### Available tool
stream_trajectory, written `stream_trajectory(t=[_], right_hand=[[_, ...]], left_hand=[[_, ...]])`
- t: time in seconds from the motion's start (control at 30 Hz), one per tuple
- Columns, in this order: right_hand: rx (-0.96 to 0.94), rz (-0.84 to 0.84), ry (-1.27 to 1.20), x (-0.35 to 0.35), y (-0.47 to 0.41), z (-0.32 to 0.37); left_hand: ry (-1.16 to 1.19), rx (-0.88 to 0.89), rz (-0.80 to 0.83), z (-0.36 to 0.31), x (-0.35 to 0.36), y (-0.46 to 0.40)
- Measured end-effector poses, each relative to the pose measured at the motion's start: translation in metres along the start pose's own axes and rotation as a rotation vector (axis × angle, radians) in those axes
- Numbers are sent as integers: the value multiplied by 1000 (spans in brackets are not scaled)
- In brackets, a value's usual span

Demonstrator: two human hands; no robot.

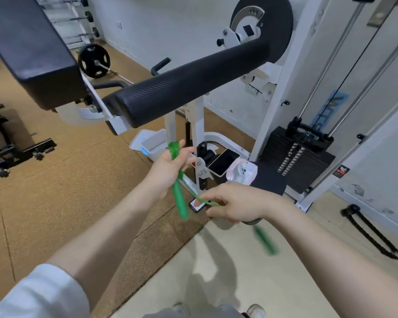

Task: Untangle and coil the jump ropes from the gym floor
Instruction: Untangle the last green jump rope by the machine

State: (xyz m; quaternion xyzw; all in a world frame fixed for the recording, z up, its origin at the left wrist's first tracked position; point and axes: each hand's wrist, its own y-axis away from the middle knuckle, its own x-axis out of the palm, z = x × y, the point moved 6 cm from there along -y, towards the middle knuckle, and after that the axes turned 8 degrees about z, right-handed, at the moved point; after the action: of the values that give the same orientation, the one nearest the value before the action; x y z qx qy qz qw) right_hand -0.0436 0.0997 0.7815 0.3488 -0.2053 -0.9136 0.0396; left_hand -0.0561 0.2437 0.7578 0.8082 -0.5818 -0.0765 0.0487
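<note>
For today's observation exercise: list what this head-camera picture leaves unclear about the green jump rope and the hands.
- Second green handle, head view: motion-blurred; its link to the right hand is unclear.
- Rope coils: left hand hides their count.
- Small phone on the floor: partly covered by rope, screen unreadable.

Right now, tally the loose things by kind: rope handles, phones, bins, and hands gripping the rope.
Green rope handles: 2
Phones: 2
Bins: 1
Hands gripping the rope: 2, left hand, right hand
Total: 7
</note>
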Motion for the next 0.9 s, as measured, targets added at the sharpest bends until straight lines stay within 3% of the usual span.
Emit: stream_trajectory(t=[0.07,0.17,0.3,0.43,0.57,0.63,0.73,0.9], right_hand=[[-37,3,-12,-12,18,0],[-102,-74,-6,-41,46,-5],[-151,-414,-120,-97,86,-28],[-170,-878,-396,-145,127,-68],[-117,-997,-511,-154,138,-109],[-62,-950,-506,-146,135,-130],[6,-826,-453,-124,132,-153],[147,-514,-270,-92,143,-156]], left_hand=[[-280,11,83,4,21,-7],[-413,21,209,9,59,-15],[-87,-58,383,-5,115,-14],[263,-73,709,-32,172,-7],[304,111,967,-67,215,1],[355,196,914,-80,226,-4],[328,270,640,-92,227,-24],[186,186,384,-87,231,-55]])
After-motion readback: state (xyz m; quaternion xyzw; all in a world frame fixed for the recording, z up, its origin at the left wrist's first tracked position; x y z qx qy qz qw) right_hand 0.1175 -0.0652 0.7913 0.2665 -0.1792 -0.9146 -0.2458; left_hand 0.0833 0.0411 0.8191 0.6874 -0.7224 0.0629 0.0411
